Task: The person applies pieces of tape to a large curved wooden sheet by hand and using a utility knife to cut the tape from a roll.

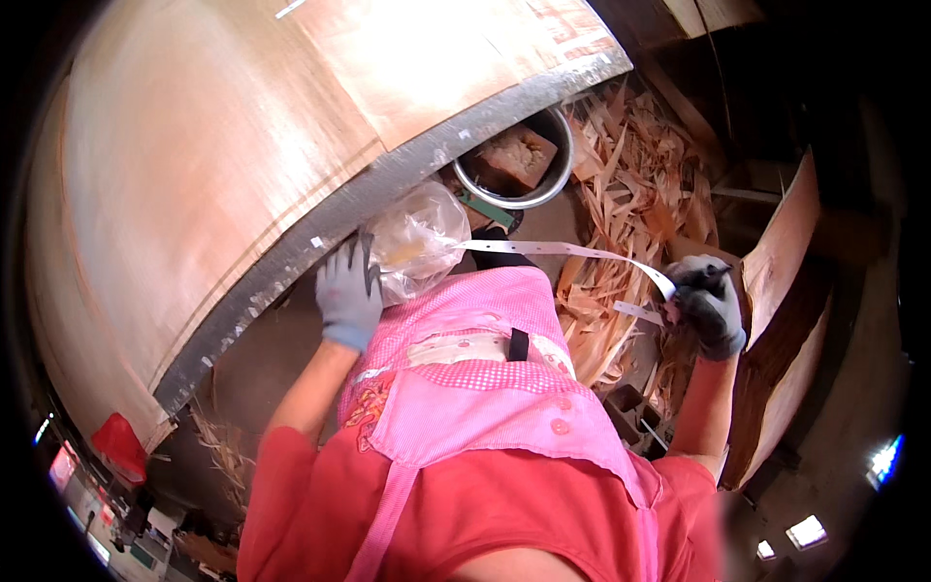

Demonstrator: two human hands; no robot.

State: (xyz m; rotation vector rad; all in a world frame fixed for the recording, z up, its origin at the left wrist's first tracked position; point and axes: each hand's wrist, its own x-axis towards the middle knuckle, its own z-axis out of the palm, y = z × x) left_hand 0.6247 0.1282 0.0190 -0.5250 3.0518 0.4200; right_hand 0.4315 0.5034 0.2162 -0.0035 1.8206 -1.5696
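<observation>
A clear plastic bag [412,242] rests between my lap and the work table's edge, with something pale inside. My left hand [349,296], in a grey glove with dark fingertips, lies against the bag's left side, its fingers stretched out. From the bag's right side a white strip with small holes [553,248] runs across to my right. Out to the right, my right hand [708,306], gloved grey and black, is closed on the strip. A short tail of the strip hangs beside that hand.
Wood veneer sheets cover the large table [213,175], whose dark edge [407,155] curves in front of me. A metal basin [561,184] holds a reddish-brown block [514,160]. Wood scraps [640,184] pile on the floor. Veneer sheets [781,252] stand at the right.
</observation>
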